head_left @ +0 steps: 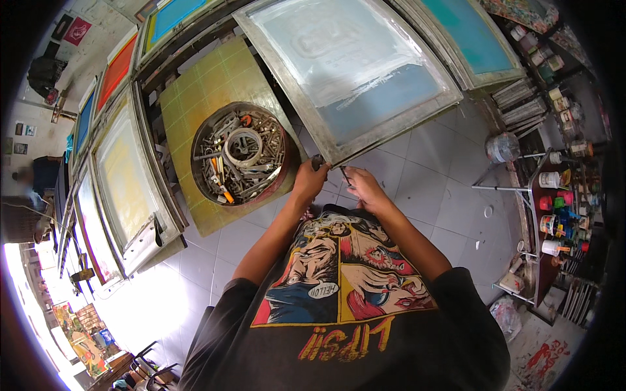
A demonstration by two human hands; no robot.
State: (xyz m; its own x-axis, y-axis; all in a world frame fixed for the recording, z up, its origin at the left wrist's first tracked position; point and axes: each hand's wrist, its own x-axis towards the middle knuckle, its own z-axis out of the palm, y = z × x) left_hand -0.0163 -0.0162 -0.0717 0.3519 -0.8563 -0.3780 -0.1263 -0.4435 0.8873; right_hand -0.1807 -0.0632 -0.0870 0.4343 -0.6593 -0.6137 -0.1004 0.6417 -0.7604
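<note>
One big screen frame (pixel 393 122): its near corner sits between our hands; a slip of a tool there could scratch the mesh (pixel 352 58).
Yellow-green board (pixel 195 78): carries the tub, which we might spill by bumping the board.
Round tub (pixel 282 174): full of bolts and metal bits, around a ring (pixel 226 150).
Our left hand (pixel 312 179): closed around a dark piece (pixel 317 160) beside the corner.
Our right hand (pixel 365 187): pinching a thin rod (pixel 345 176); loose fingers could drop it.
</note>
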